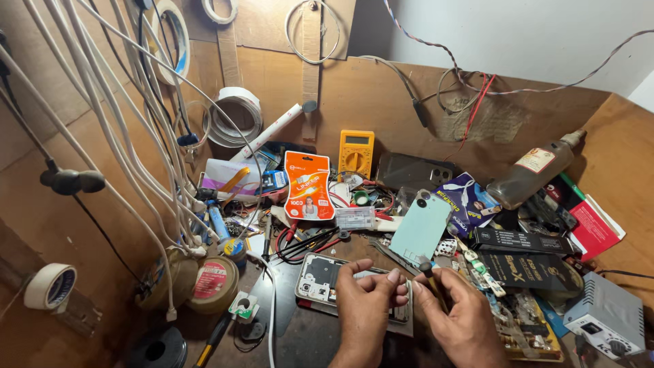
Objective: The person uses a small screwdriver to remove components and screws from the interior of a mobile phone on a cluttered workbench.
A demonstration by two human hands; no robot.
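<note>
Here, both hands meet low in the middle of the view, above a cluttered wooden worktop [381, 88]; the left hand [368, 303] has its thumb and forefinger pinched shut on a small thin part, too small to tell apart, held just over an opened phone body [320, 276] that lies flat on the worktop with its inner side up; the right hand [456, 310] is curled closed around a dark-handled tool [430, 276], likely a small screwdriver, whose upper end stands up between thumb and fingers; the fingertips of the two hands nearly touch. Just beyond the right hand leans a pale green phone back cover [422, 228], tilted with its camera holes at the top; farther back stands a yellow multimeter [356, 153], and left of it an orange packet [308, 185]; a clear bottle [535, 174] lies slanted at the right, above a red box [593, 228] and a grey device [606, 317] near the right edge; at the left, white cables [122, 123] hang down across the wall, with a round tin [214, 283] below them and a roll of tape [51, 286] at the far left.
</note>
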